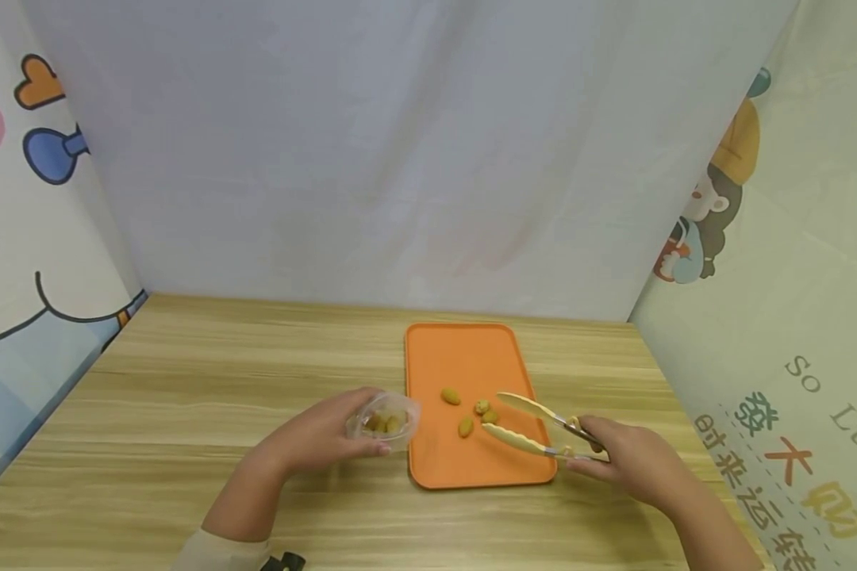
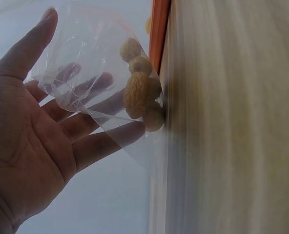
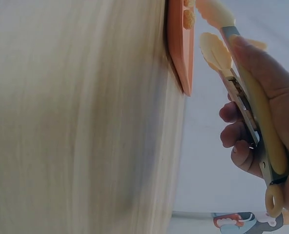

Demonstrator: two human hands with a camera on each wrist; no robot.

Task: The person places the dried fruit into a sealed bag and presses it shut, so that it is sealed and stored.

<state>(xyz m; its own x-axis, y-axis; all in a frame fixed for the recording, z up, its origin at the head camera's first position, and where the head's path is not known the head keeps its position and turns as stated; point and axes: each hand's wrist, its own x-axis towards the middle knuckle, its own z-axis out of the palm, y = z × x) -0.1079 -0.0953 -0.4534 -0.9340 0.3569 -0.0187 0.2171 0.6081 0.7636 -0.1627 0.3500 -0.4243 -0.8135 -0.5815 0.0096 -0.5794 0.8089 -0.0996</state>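
My left hand [image 1: 328, 434] holds a clear plastic bag [image 2: 93, 36] left of the tray, thumb on one side and curved fingers on the other. Several brown, wrinkled, walnut-like pieces [image 2: 137, 92] lie in the bag's bottom. My right hand [image 1: 632, 456] grips kitchen tongs [image 1: 521, 438] with cream tips and metal arms. The tips are spread apart over the right part of the orange tray [image 1: 464, 353], near two walnut-like pieces [image 1: 482, 407]. Nothing is pinched between them. Two more loose pieces [image 1: 451, 396] lie further left on the tray.
The tray lies on a wood-grain table [image 1: 257, 349], right of its middle. A pale curtain [image 1: 371, 159] hangs behind the table's far edge. Printed cloths with cartoon figures stand at the left and right sides.
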